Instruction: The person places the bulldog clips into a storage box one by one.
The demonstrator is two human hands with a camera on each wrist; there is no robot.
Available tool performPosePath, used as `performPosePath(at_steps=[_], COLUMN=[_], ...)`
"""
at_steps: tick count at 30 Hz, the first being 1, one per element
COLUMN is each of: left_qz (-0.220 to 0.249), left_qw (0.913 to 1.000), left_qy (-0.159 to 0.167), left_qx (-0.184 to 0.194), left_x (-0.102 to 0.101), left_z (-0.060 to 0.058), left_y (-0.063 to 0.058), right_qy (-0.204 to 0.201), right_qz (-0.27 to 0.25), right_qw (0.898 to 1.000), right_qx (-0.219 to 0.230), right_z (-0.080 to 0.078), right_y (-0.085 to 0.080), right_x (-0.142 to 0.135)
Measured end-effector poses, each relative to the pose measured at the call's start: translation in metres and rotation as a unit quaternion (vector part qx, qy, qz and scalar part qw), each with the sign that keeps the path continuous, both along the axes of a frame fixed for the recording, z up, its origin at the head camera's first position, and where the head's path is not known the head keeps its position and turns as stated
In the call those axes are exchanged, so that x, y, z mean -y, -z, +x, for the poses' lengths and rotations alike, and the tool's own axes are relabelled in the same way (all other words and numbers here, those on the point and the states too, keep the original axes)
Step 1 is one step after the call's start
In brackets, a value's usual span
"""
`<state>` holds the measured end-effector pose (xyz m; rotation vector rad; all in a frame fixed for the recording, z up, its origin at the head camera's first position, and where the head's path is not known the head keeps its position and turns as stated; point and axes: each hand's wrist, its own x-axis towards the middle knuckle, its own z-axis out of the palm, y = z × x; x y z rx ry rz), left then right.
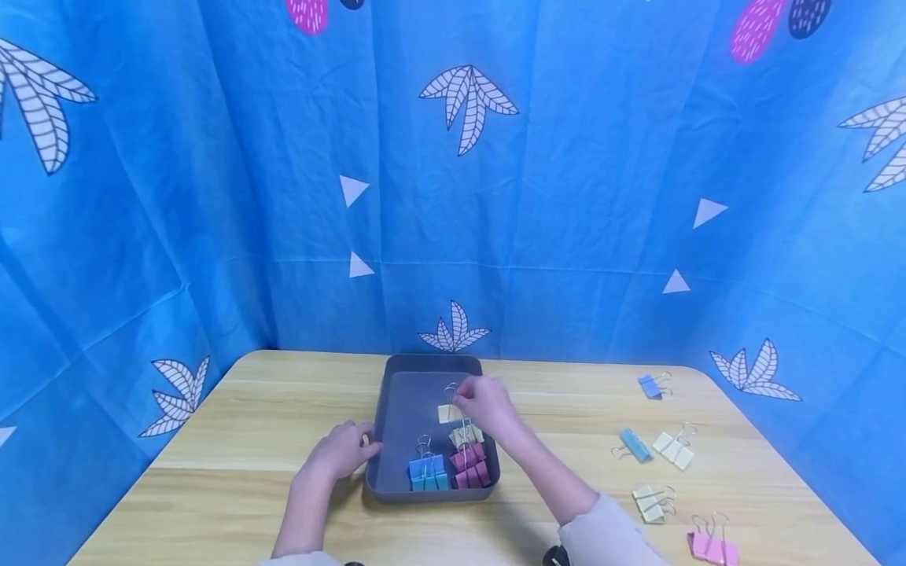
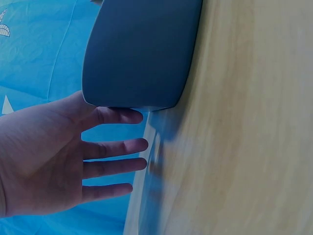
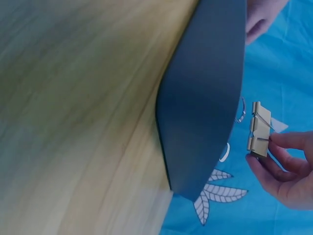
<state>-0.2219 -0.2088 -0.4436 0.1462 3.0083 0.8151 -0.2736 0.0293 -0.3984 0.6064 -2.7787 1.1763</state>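
Note:
Over the grey tray [image 1: 396, 393], my right hand [image 1: 487, 402] pinches a pale yellow binder clip [image 3: 260, 129] between thumb and fingers. In the right wrist view the clip is above the tray's rim, and my right hand [image 3: 288, 169] holds it from one side. My left hand [image 1: 340, 450] touches the tray's left side; its fingers are straight and spread in the left wrist view [image 2: 115, 147]. Inside the tray lie a blue binder clip [image 1: 421, 466], a teal binder clip [image 1: 429, 482], another yellow binder clip [image 1: 463, 437] and dark pink binder clips [image 1: 473, 475].
On the right of the wooden table [image 1: 566, 440] lie a blue binder clip [image 1: 649, 386], a teal binder clip [image 1: 637, 445], pale yellow binder clips [image 1: 672, 450] and a pink binder clip [image 1: 713, 548]. A blue curtain [image 1: 453, 220] hangs behind and at both sides.

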Motion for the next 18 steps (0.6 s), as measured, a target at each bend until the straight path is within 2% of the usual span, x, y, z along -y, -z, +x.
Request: performPosePath(at_steps=[6, 18], left_qz=[-0.003, 0.001], left_qw=[1.0, 1.0], left_qy=[0.0, 0.003], left_qx=[-0.003, -0.009], left_x=[0.0, 0.001], left_z=[0.001, 0.001], left_y=[0.002, 0.002], right_qy=[-0.006, -0.027], right_qz=[0.008, 0.028], right_qw=[1.0, 0.999], right_qx=[-0.014, -0.013], right_z=[0.002, 0.001], right_y=[0.008, 0.024], right_x=[0.01, 0.023])
